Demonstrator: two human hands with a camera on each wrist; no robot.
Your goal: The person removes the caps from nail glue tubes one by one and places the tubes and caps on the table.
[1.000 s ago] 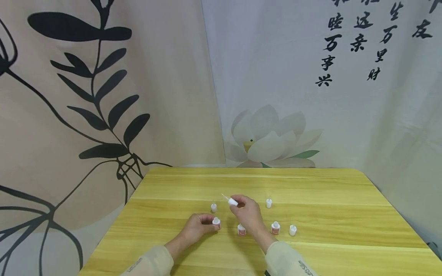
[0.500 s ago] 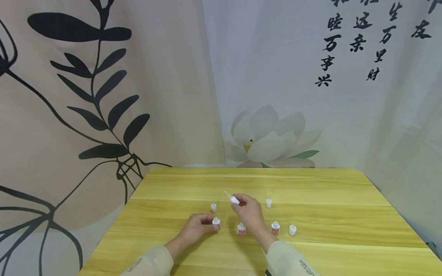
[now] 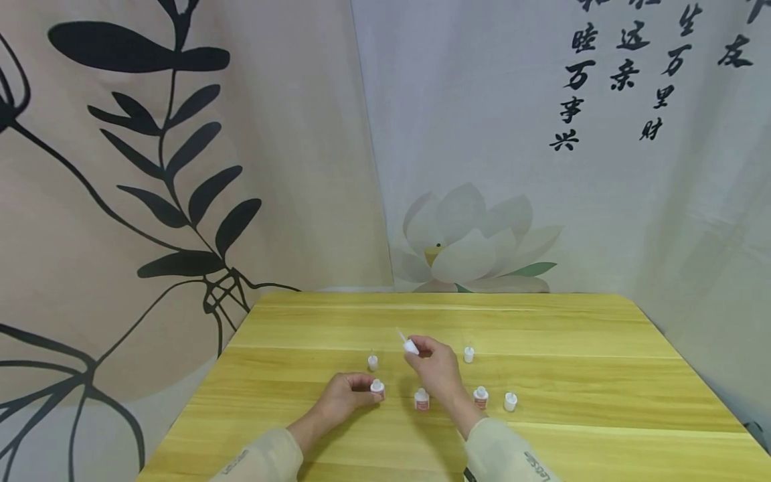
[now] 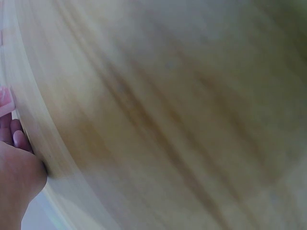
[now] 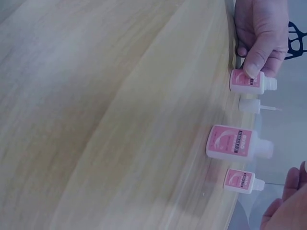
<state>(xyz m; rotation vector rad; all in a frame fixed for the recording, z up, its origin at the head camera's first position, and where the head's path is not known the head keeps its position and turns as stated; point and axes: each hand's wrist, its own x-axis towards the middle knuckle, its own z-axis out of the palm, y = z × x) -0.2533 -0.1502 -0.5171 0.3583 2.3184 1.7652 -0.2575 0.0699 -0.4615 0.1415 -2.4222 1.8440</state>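
My left hand [image 3: 345, 399] pinches a small nail glue bottle [image 3: 377, 391] between thumb and fingers; it stands upright, uncapped, with a pink label. In the right wrist view, the left thumb lies across that bottle's label [image 5: 244, 81]. My right hand [image 3: 438, 369] holds a white brush cap [image 3: 411, 347] above the table, its thin brush pointing up and to the left. Below the right hand stands a second uncapped bottle [image 3: 421, 401]. A third uncapped bottle [image 3: 480, 398] stands to the right of the right wrist. The left wrist view shows only part of the left hand [image 4: 19, 167].
Two white brush caps stand brush-up farther back: one cap [image 3: 373, 363] behind the left hand, another cap [image 3: 468, 355] right of the right hand. One more white cap [image 3: 510, 402] is beside the third bottle. A printed curtain [image 3: 313, 167] hangs behind the wooden table [image 3: 572, 361].
My right hand has risen slightly and shifted a little right with the brush cap, whose brush now points more steeply upward. The left hand and its bottle have stayed put.
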